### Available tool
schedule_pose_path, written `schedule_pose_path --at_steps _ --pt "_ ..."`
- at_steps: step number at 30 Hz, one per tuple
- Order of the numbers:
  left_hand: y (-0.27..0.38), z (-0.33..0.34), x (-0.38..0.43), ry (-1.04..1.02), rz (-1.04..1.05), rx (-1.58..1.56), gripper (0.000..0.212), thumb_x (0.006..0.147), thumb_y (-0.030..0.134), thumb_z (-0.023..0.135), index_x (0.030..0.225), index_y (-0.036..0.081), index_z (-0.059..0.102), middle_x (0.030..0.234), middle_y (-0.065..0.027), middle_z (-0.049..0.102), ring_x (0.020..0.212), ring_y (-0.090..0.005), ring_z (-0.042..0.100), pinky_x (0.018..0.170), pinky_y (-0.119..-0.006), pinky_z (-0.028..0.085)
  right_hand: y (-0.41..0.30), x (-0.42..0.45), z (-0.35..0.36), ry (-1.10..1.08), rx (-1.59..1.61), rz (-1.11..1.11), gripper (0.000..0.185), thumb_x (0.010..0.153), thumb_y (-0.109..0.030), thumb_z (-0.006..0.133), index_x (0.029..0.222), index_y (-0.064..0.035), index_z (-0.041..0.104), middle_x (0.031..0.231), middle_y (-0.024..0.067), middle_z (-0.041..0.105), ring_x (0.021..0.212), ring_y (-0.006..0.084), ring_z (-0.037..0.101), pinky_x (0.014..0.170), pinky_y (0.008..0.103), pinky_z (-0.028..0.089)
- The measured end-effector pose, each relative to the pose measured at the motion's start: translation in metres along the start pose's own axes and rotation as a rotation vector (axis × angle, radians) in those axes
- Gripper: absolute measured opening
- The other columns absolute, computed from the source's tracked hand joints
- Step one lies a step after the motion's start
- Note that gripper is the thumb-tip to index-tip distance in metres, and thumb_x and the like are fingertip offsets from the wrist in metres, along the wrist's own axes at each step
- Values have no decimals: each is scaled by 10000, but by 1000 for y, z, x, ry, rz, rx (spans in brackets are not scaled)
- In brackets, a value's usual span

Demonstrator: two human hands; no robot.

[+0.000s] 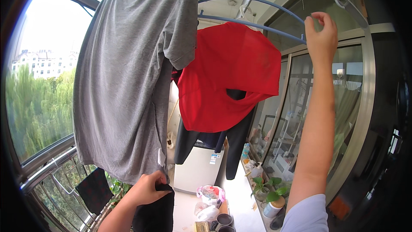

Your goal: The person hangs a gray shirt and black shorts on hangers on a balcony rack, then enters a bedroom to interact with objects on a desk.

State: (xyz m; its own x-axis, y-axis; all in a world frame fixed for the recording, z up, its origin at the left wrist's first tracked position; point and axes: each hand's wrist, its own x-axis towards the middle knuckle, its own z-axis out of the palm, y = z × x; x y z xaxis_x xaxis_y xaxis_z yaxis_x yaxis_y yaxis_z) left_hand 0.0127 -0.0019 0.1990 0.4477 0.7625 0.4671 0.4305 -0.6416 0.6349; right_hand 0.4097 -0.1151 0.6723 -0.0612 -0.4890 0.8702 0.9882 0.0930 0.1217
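Before me on the left hangs a grey short-sleeved T-shirt (128,71). Low down at its hem, my left hand (149,187) pinches a black cloth (156,212) between thumb and fingers. My right hand (322,35) is raised at the upper right, fingers curled, beside the right end of a blue plastic clothes hanger (276,3). Whether it grips the hanger I cannot tell. The T-shirt hides the hanger's left end. Below the hanger is a red garment (231,58), with dark trousers (236,145) partly hidden behind it.
A window and metal railing (48,167) run along the left, with a dark cloth (95,191) over the railing. Sliding glass doors (289,103) stand right. Lower down are a washing machine (196,170), a bag-lined bin (210,193), mugs (223,220) and potted plants (273,195).
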Motion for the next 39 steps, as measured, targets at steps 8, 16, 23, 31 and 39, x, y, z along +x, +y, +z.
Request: schedule_pose_path --at_steps 8,16,23,31,39 --pt "-3 -11 -11 9 11 15 427 853 203 976 1086 -13 691 909 -191 783 836 -337 772 776 -422 596 12 -7 29 -128 -409 119 496 990 -479 789 1328 -129 693 1430 163 657 1255 411 677 1020 605 537" --pt "1 2 -13 -34 45 -55 407 876 207 956 1093 -22 699 935 -209 797 892 -365 801 797 -428 610 -100 -58 83 -358 526 -82 488 971 -224 756 1413 -86 600 1258 224 740 1165 408 726 1022 494 598" --pt "3 17 -23 -67 84 -79 396 866 195 957 1087 -20 709 964 -201 798 909 -363 809 821 -423 621 -108 -1 160 -604 422 372 898 1038 -585 644 1778 -163 359 1691 283 549 1538 474 560 1254 490 477" --pt "-20 25 -29 -102 24 -46 375 868 191 932 1088 -14 707 986 -198 798 915 -379 804 823 -430 616 -110 -21 166 -360 644 707 713 1010 -433 768 1618 -104 590 1484 168 645 1169 278 676 941 424 609" --pt "-11 38 -8 -90 96 -73 385 825 152 938 1085 -1 699 902 -181 764 827 -341 761 766 -424 597 -34 8 186 -331 488 553 393 975 -369 772 1185 -43 835 1040 107 814 964 229 758 876 392 596"
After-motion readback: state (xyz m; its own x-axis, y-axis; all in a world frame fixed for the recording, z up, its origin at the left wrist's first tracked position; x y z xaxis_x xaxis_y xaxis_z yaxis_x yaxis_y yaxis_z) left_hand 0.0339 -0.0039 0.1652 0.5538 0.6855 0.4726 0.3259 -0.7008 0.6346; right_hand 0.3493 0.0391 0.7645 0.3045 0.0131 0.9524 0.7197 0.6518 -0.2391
